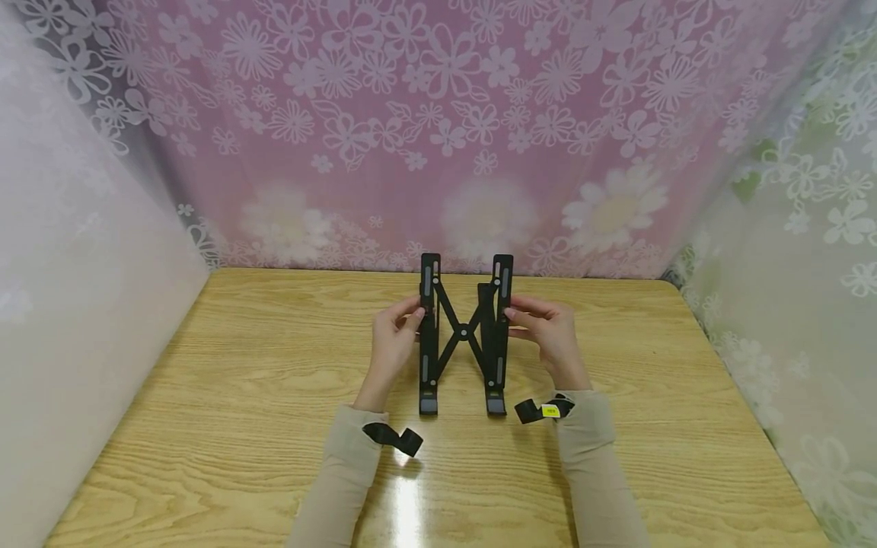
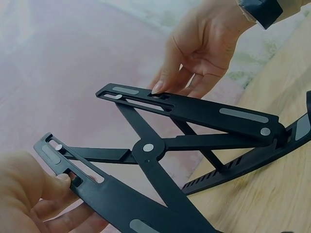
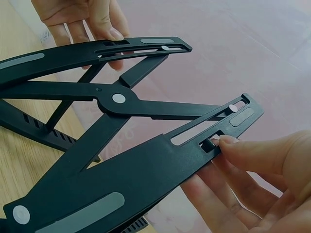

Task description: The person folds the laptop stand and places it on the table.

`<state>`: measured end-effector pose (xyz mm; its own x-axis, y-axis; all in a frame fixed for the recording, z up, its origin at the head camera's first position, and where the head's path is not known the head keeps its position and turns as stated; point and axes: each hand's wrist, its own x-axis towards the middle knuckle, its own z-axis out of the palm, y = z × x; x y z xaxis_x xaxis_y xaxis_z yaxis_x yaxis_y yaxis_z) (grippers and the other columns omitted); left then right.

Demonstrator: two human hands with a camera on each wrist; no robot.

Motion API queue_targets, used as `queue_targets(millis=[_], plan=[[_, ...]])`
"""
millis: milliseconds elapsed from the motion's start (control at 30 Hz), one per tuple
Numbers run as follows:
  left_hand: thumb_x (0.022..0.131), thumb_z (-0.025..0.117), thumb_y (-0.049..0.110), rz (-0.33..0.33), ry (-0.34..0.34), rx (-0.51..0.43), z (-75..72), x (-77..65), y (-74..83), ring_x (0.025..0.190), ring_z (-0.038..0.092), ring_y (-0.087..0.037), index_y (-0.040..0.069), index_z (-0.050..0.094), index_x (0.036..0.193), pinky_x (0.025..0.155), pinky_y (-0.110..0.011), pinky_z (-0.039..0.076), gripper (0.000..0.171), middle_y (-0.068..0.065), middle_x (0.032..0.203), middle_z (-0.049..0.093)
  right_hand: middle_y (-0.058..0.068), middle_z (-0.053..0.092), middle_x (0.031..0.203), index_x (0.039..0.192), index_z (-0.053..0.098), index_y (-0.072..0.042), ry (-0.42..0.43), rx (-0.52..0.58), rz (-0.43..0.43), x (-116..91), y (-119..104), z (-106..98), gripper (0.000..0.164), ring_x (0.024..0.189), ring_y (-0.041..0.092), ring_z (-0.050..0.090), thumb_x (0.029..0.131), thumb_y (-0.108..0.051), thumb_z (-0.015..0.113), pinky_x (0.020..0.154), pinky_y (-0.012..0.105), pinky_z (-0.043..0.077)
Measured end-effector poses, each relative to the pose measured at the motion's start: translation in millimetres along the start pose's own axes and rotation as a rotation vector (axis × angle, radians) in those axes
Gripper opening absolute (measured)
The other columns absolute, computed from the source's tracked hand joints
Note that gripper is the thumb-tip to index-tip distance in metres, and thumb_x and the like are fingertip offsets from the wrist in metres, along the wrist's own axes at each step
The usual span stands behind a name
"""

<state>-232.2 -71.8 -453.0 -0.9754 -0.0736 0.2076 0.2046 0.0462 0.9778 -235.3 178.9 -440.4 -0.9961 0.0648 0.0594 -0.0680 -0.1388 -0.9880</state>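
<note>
A black folding laptop stand (image 1: 464,332) stands spread on the table, its two long arms joined by an X-shaped brace with a round pivot (image 2: 148,147). Grey pads line the arms, and slots with silver rivets show near their far ends. My left hand (image 1: 393,335) grips the left arm, thumb on top at a small cut-out and fingers beneath. On the opposite side my right hand (image 1: 553,335) pinches the right arm the same way, its thumb (image 3: 233,141) at the matching cut-out. Notched lower legs (image 2: 214,177) show under the arms in the wrist views.
The stand is on a wood-grain table (image 1: 274,365). Behind it hangs a pink floral curtain (image 1: 384,152), with pale curtains on both sides. Black straps with small camera mounts (image 1: 400,439) sit on both wrists. Light glares off the table near the front.
</note>
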Motion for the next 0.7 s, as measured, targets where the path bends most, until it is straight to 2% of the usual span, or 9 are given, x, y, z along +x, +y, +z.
queue_targets(millis=[267, 400, 500, 700], plan=[[0.097, 0.057, -0.005, -0.001, -0.033, -0.018, 2.8, -0.6, 3.7, 0.083, 0.066, -0.050, -0.007, 0.068, 0.119, 0.069, -0.058, 0.056, 0.024, -0.026, 0.109, 0.069, -0.001, 0.073, 0.091, 0.122, 0.061, 0.017, -0.012, -0.020, -0.002, 0, 1, 3, 0.035, 0.076, 0.015, 0.072, 0.089, 0.007, 0.068, 0.067, 0.036, 0.060], [0.097, 0.056, -0.007, 0.014, -0.053, -0.008, 1.5, -7.8, 23.6, 0.083, 0.065, -0.052, -0.012, 0.066, 0.118, 0.071, -0.062, 0.054, 0.024, -0.029, 0.109, 0.067, -0.001, 0.074, 0.091, 0.121, 0.061, 0.017, -0.014, -0.024, -0.001, 0, 1, 4, 0.035, 0.076, 0.015, 0.072, 0.089, 0.007, 0.069, 0.066, 0.036, 0.060], [0.096, 0.056, -0.008, 0.028, -0.052, 0.004, 1.1, -12.1, 34.5, 0.082, 0.065, -0.051, -0.013, 0.066, 0.117, 0.069, -0.060, 0.055, 0.023, -0.029, 0.109, 0.067, -0.001, 0.074, 0.091, 0.121, 0.062, 0.016, -0.017, -0.029, 0.004, 0, 0, 5, 0.035, 0.076, 0.015, 0.072, 0.089, 0.006, 0.069, 0.068, 0.037, 0.060], [0.096, 0.061, -0.002, 0.019, -0.034, 0.002, 5.9, -1.1, 0.4, 0.078, 0.067, -0.041, -0.004, 0.070, 0.119, 0.066, -0.055, 0.057, 0.024, -0.022, 0.110, 0.070, -0.001, 0.074, 0.090, 0.123, 0.060, 0.017, -0.018, -0.039, 0.009, 0, 1, 9, 0.036, 0.076, 0.015, 0.072, 0.090, 0.005, 0.068, 0.068, 0.037, 0.060]])
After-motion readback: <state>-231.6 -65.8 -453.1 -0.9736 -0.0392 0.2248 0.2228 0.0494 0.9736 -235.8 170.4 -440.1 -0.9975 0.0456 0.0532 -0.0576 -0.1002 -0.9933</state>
